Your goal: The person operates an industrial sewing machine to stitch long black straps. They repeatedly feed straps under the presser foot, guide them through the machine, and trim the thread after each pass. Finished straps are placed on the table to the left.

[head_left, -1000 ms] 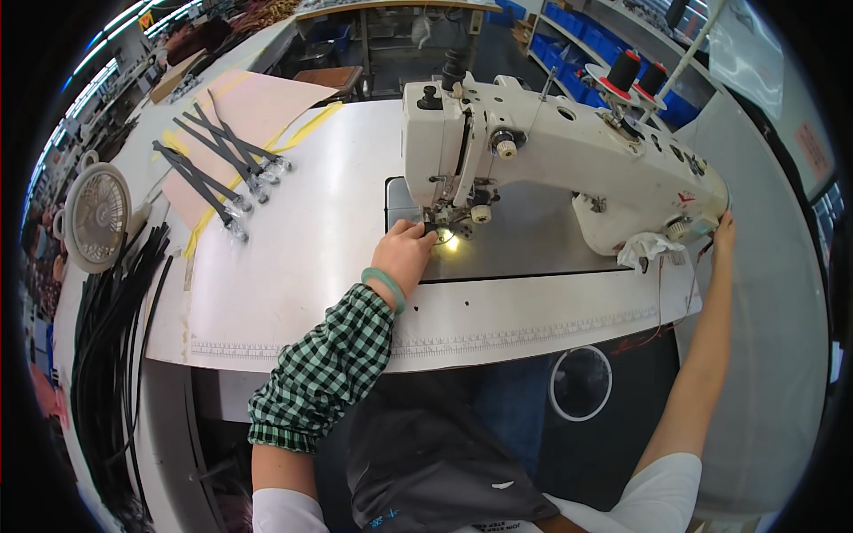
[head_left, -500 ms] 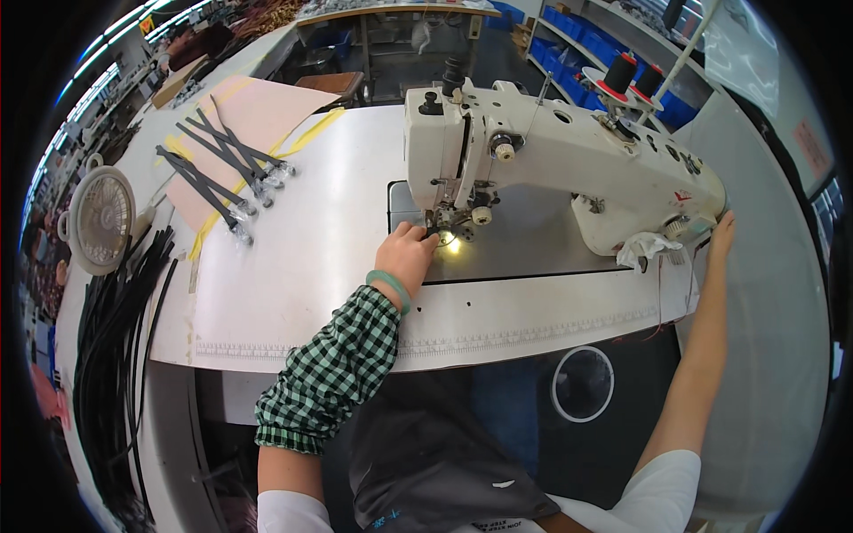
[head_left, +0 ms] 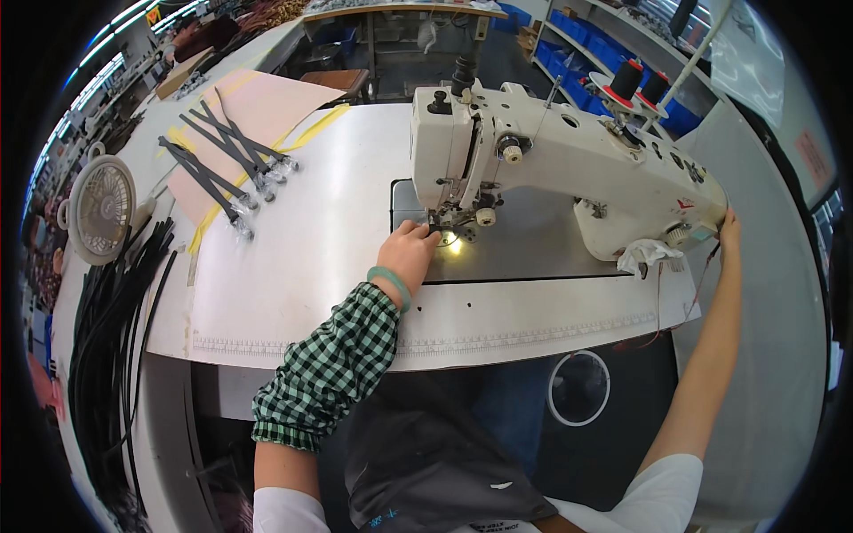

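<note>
My left hand (head_left: 410, 253), with a green bangle and checked sleeve cover behind it, pinches a small dark piece (head_left: 434, 231) at the lit needle area of the white sewing machine (head_left: 524, 142); the piece is mostly hidden by fingers and presser foot. My right hand (head_left: 730, 229) reaches to the machine's far right end, its fingers round the handwheel (head_left: 720, 209), partly out of sight. A crumpled white cloth (head_left: 649, 253) hangs at the machine's base. Black straps with clear-wrapped ends (head_left: 227, 164) lie at the left on pink sheets (head_left: 267, 107).
At the left are a plastic strainer (head_left: 93, 211) and a bundle of long black strips (head_left: 102, 355) hanging over the table edge. Thread spools (head_left: 626, 82) stand above the machine. Shelves with blue bins (head_left: 569, 40) and another table (head_left: 400, 12) are behind.
My left hand stays at the needle. My right hand has shifted very slightly on the handwheel, and the whole view has moved a little.
</note>
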Demonstrator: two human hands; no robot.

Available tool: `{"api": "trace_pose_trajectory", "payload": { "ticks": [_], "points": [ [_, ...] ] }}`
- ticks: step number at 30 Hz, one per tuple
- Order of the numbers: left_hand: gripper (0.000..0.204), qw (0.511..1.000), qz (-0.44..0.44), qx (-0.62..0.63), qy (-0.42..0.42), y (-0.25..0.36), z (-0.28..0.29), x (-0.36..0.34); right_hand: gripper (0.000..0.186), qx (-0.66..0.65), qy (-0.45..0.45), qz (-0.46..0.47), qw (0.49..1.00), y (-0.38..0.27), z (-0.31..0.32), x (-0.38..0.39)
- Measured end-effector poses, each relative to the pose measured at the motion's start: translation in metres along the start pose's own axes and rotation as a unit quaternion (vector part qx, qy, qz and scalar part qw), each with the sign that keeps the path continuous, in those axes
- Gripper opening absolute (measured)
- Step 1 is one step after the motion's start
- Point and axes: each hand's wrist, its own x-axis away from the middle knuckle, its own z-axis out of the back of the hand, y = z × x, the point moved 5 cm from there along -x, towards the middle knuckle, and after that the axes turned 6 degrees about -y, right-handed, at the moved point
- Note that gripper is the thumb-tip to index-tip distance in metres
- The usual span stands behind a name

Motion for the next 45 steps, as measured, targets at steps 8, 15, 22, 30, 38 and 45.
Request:
{"api": "trace_pose_trajectory", "payload": {
  "ticks": [8, 15, 22, 30, 38, 45],
  "points": [
    [0.017, 1.0, -0.018, -0.001, 0.019, 0.006, 0.002, -0.005, 0.047, 0.075, 0.006, 0.006, 0.997, 0.009, 0.019, -0.007],
    [0.017, 1.0, 0.0, -0.013, 0.005, 0.002, -0.001, 0.0, 0.05, 0.015, 0.156, 0.1, 0.982, 0.035, -0.013, 0.015],
    [0.018, 0.999, 0.007, -0.047, -0.016, 0.004, 0.003, 0.001, 0.055, 0.012, 0.131, 0.079, 0.988, 0.016, 0.0, 0.003],
    [0.009, 0.996, -0.04, -0.081, -0.012, 0.002, 0.006, 0.0, 0.048, 0.058, -0.003, -0.036, 0.998, -0.014, -0.004, 0.009],
    [0.011, 0.998, -0.032, -0.046, -0.007, 0.003, 0.006, -0.003, 0.049, -0.128, 0.062, 0.041, 0.989, 0.048, -0.026, 0.03],
    [0.013, 0.998, -0.038, -0.037, 0.044, 0.001, 0.013, 0.005, 0.047, 0.015, 0.066, 0.069, 0.995, 0.008, -0.016, 0.003]
  ]
}}
